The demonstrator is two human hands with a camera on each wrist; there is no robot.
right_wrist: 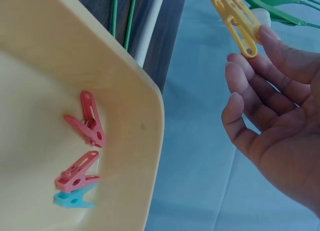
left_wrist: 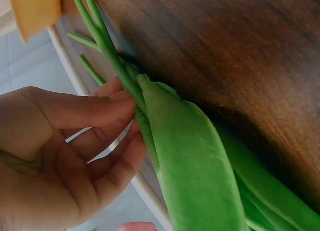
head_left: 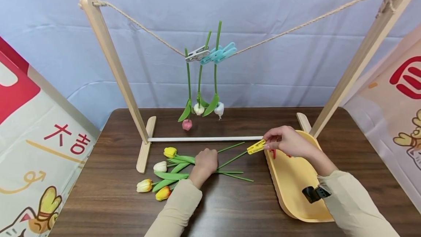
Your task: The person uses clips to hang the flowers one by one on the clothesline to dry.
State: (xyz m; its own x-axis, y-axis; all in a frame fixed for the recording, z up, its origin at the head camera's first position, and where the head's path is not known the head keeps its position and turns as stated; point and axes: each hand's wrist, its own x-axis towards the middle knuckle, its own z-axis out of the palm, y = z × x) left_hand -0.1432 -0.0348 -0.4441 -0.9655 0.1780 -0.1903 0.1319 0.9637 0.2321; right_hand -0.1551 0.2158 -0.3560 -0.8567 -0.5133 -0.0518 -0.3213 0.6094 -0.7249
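My left hand pinches a green tulip stem above the table, by a broad leaf. Which flower that stem belongs to is hidden by the hand. Heads of artificial tulips point left: a yellow one, a white one, a pale yellow one and an orange one. Between thumb and fingertips, my right hand holds a yellow clothespin over the tray's left rim. Its tip lies at the end of one stem in the head view; I cannot tell whether they touch.
A sagging rope between wooden posts carries a pink tulip and two whitish tulips, hung upside down by grey and blue clothespins. Red and blue clothespins lie in the yellow tray. A white rod joins the posts.
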